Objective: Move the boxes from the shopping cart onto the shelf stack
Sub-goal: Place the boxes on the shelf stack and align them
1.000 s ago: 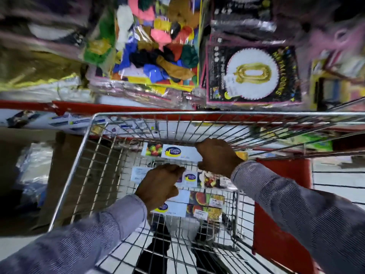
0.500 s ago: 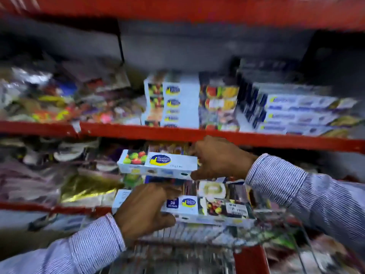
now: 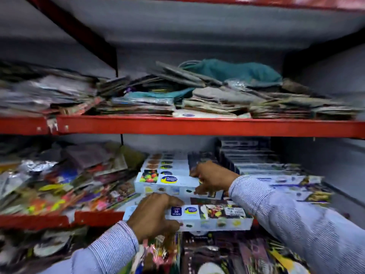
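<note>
I hold two long white-and-blue wrap boxes with fruit pictures. My right hand point(image 3: 212, 179) grips the right part of the upper box point(image 3: 167, 183), which is level with the stack of same boxes point(image 3: 166, 164) on the middle shelf. My left hand point(image 3: 152, 215) is closed over the left part of the lower box point(image 3: 215, 216), which hangs in front of the red shelf edge point(image 3: 94, 217). The shopping cart is out of view.
Loose coloured packets point(image 3: 59, 184) fill the shelf to the left of the stack, and darker flat boxes point(image 3: 262, 165) are piled to its right. The shelf above point(image 3: 197, 126) carries flat packs and a teal cloth bag point(image 3: 233, 71). Hanging packets point(image 3: 217, 254) sit below.
Both hands lifted the two boxes out of the cart and up to the middle shelf. My view swung upward from the cart to the shelves.
</note>
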Action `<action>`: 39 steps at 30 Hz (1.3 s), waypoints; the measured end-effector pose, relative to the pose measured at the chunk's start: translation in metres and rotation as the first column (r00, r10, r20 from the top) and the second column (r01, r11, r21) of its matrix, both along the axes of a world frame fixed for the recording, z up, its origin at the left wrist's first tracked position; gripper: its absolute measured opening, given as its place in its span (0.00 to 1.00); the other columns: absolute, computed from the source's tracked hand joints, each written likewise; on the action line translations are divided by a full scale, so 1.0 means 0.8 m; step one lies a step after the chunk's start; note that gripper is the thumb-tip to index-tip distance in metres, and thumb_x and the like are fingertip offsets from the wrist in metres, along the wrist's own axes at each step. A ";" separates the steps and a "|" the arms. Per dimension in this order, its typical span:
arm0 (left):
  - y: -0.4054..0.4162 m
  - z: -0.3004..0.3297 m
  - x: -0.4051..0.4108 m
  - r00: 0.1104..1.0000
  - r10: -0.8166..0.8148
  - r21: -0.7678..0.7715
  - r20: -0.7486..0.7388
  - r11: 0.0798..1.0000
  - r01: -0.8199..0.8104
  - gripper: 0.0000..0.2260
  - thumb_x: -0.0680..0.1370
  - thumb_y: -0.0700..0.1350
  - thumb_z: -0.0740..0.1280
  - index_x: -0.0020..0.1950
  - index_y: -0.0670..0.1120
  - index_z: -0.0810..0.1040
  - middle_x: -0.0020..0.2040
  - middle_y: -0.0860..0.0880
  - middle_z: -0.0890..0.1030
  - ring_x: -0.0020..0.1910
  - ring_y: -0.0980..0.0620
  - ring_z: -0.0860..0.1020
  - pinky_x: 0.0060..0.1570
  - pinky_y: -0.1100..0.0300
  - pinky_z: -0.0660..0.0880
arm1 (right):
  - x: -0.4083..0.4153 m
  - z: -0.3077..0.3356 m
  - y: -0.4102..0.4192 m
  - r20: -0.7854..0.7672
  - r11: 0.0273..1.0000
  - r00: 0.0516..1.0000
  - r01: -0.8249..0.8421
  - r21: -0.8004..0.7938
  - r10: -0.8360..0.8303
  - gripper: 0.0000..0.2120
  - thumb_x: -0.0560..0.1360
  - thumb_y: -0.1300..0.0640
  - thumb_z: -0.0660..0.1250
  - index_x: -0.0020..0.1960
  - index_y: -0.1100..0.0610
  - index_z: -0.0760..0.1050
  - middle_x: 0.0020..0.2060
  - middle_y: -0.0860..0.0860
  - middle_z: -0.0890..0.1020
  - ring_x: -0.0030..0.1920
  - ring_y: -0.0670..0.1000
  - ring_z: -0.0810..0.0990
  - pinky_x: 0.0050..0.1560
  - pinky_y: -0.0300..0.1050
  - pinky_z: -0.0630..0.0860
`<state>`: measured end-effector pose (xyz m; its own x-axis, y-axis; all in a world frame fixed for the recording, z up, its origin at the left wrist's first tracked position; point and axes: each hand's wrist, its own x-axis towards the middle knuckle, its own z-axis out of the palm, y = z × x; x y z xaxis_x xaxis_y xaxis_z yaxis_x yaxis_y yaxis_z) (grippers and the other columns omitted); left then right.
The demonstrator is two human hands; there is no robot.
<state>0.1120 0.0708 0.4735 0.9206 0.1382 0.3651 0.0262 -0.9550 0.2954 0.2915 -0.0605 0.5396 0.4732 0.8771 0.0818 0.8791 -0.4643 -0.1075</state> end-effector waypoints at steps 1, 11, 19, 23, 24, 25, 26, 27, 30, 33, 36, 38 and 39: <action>0.004 0.001 0.007 1.000 0.001 0.002 0.009 1.000 -0.001 0.26 0.63 0.56 0.75 0.61 0.60 0.80 0.56 0.59 0.85 0.53 0.59 0.80 0.45 0.68 0.69 | 0.009 -0.004 0.009 -0.010 1.000 1.000 0.015 -0.001 -0.015 0.21 0.70 0.57 0.77 0.61 0.59 0.79 0.55 0.59 0.84 0.46 0.59 0.86 0.50 0.54 0.83; 0.042 -0.018 0.046 0.998 0.032 -0.046 -0.052 0.998 -0.034 0.28 0.65 0.58 0.74 0.65 0.57 0.78 0.61 0.58 0.82 0.58 0.58 0.79 0.57 0.62 0.74 | 0.061 -0.073 0.069 -0.025 0.998 0.998 0.059 -0.020 -0.060 0.23 0.72 0.53 0.75 0.64 0.59 0.76 0.65 0.59 0.75 0.65 0.58 0.75 0.59 0.45 0.72; 0.052 -0.032 0.054 0.998 0.021 -0.062 -0.060 0.998 -0.024 0.28 0.66 0.57 0.75 0.65 0.56 0.78 0.61 0.57 0.82 0.58 0.57 0.79 0.53 0.66 0.72 | 0.073 -0.084 0.075 0.003 0.998 0.998 0.058 0.021 -0.058 0.29 0.72 0.53 0.75 0.70 0.55 0.73 0.67 0.56 0.75 0.67 0.58 0.73 0.68 0.50 0.72; 0.050 -0.035 0.056 0.998 0.019 -0.059 -0.059 0.998 -0.022 0.28 0.66 0.56 0.76 0.65 0.55 0.78 0.61 0.56 0.82 0.57 0.57 0.79 0.49 0.67 0.69 | 0.071 -0.086 0.074 -0.012 0.992 0.998 0.070 0.101 -0.069 0.27 0.71 0.57 0.77 0.68 0.58 0.76 0.61 0.58 0.80 0.55 0.54 0.79 0.61 0.46 0.76; 0.050 -0.036 0.057 0.998 0.021 -0.059 -0.057 0.998 -0.024 0.28 0.66 0.56 0.76 0.65 0.55 0.78 0.61 0.56 0.82 0.57 0.56 0.79 0.49 0.66 0.69 | 0.070 -0.086 0.073 -0.024 0.989 0.997 0.077 0.124 -0.075 0.25 0.71 0.58 0.77 0.66 0.58 0.77 0.59 0.58 0.81 0.50 0.51 0.78 0.58 0.45 0.77; 0.051 -0.036 0.058 0.998 0.023 -0.060 -0.054 0.998 -0.027 0.28 0.66 0.56 0.75 0.65 0.55 0.78 0.60 0.56 0.82 0.57 0.56 0.78 0.50 0.65 0.71 | 0.069 -0.086 0.073 -0.021 0.987 0.996 0.083 0.140 -0.081 0.24 0.71 0.59 0.77 0.65 0.58 0.78 0.57 0.58 0.82 0.47 0.50 0.78 0.56 0.45 0.77; 0.052 -0.036 0.058 0.998 0.028 -0.061 -0.055 0.998 -0.032 0.27 0.66 0.56 0.75 0.65 0.55 0.78 0.60 0.56 0.82 0.57 0.56 0.78 0.51 0.63 0.72 | 0.067 -0.086 0.072 -0.005 0.985 0.996 0.089 0.147 -0.089 0.22 0.71 0.58 0.77 0.63 0.58 0.79 0.56 0.58 0.83 0.47 0.51 0.79 0.54 0.46 0.78; 0.053 -0.036 0.058 0.998 0.033 -0.062 -0.057 0.997 -0.037 0.27 0.67 0.56 0.75 0.65 0.55 0.78 0.61 0.56 0.82 0.58 0.55 0.78 0.53 0.61 0.74 | 0.066 -0.086 0.071 0.018 0.984 0.995 0.092 0.155 -0.096 0.19 0.71 0.58 0.77 0.61 0.58 0.80 0.55 0.58 0.84 0.47 0.53 0.81 0.53 0.45 0.78; 0.059 -0.031 0.062 0.998 0.043 -0.061 -0.053 0.997 -0.046 0.27 0.67 0.54 0.76 0.65 0.54 0.78 0.63 0.56 0.82 0.60 0.55 0.78 0.59 0.58 0.76 | 0.065 -0.081 0.067 0.018 0.978 0.995 0.093 0.187 -0.098 0.14 0.72 0.59 0.76 0.57 0.59 0.83 0.53 0.56 0.86 0.48 0.54 0.84 0.52 0.44 0.80; 0.065 -0.021 0.074 0.998 0.056 -0.040 -0.037 0.998 -0.058 0.27 0.67 0.53 0.77 0.66 0.53 0.78 0.63 0.55 0.82 0.60 0.54 0.79 0.60 0.56 0.76 | 0.069 -0.073 0.060 -0.039 0.980 0.997 0.074 0.182 -0.068 0.12 0.76 0.61 0.71 0.59 0.59 0.83 0.58 0.55 0.85 0.57 0.54 0.83 0.61 0.43 0.77; 0.071 -0.019 0.091 0.997 0.078 -0.020 -0.009 0.997 -0.079 0.27 0.68 0.51 0.78 0.66 0.51 0.78 0.63 0.53 0.82 0.59 0.53 0.80 0.59 0.56 0.77 | 0.071 -0.066 0.052 -0.054 0.991 0.998 0.048 0.125 -0.042 0.12 0.79 0.61 0.66 0.60 0.59 0.83 0.61 0.55 0.83 0.63 0.56 0.78 0.64 0.45 0.72; 0.074 -0.023 0.102 0.997 0.078 -0.031 0.004 0.996 -0.078 0.27 0.69 0.50 0.78 0.67 0.50 0.78 0.64 0.52 0.81 0.61 0.51 0.79 0.60 0.56 0.76 | 0.071 -0.066 0.046 -0.075 0.992 0.997 0.045 0.120 -0.036 0.13 0.80 0.61 0.63 0.60 0.59 0.82 0.61 0.56 0.83 0.62 0.57 0.79 0.63 0.45 0.73; 0.075 -0.027 0.106 0.997 0.074 -0.031 0.009 0.997 -0.073 0.27 0.69 0.49 0.78 0.67 0.50 0.77 0.65 0.51 0.81 0.62 0.51 0.78 0.61 0.56 0.76 | 0.070 -0.067 0.043 -0.089 0.992 0.995 0.048 0.120 -0.037 0.14 0.80 0.60 0.62 0.60 0.59 0.82 0.60 0.56 0.84 0.61 0.58 0.80 0.62 0.44 0.73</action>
<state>0.1968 0.1309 0.4517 0.9037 0.2169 0.3692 0.0928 -0.9410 0.3256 0.3471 -0.0258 0.4859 0.5199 0.8419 0.1445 0.8439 -0.4799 -0.2401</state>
